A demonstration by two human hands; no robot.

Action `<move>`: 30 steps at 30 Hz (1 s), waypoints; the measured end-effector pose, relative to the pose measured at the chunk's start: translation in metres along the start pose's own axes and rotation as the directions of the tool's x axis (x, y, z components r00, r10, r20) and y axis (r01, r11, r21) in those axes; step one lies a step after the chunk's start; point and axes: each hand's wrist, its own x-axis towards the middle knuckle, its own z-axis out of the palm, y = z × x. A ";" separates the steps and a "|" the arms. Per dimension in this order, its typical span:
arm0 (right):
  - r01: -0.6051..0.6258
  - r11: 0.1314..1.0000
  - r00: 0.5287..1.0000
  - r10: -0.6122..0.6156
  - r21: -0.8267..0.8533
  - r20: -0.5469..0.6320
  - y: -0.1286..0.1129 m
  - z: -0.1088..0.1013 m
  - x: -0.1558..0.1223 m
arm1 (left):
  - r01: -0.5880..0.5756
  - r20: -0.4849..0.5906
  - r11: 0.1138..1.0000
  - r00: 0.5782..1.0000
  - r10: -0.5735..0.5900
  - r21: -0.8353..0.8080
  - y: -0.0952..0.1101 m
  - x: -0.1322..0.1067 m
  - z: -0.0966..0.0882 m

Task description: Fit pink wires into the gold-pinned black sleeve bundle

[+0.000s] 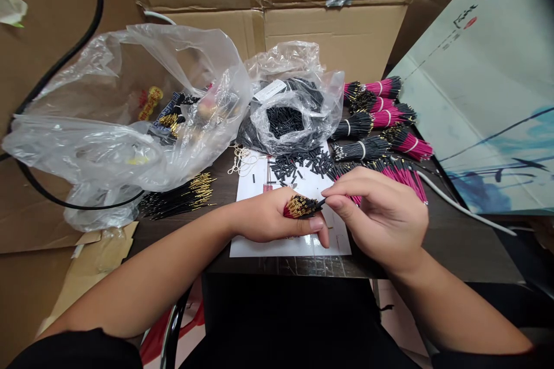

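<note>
My left hand is wrapped round a bundle of thin wires, whose gold-coloured ends face up. Some ends at the bundle's right side look black. Thumb and forefinger of my right hand pinch a small black tube against that side. Whether the tube sits over a wire end I cannot tell. Beneath both hands lies a white sheet. Loose short black tubes are scattered across its far part, in front of an open clear bag full of the same tubes.
Tied bundles of pink and black wires lie at the back right. Black wires with gold ends lie left, beside a large clear plastic bag. Rubber bands sit near the sheet. Cardboard stands behind; a white cable runs right.
</note>
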 end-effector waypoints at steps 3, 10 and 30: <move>0.002 1.000 1.000 -0.002 -0.009 -0.011 0.000 0.000 0.000 | -0.018 -0.018 1.000 1.000 0.017 -0.022 0.000 0.001 0.000; 0.003 1.000 1.000 -0.003 0.003 0.005 -0.001 0.001 -0.001 | -0.043 -0.034 0.993 0.999 0.040 -0.109 0.001 0.002 0.001; -0.016 1.000 1.000 0.016 -0.026 0.003 -0.002 0.004 -0.001 | 0.141 0.095 0.897 0.989 -0.112 -0.420 -0.006 -0.001 0.002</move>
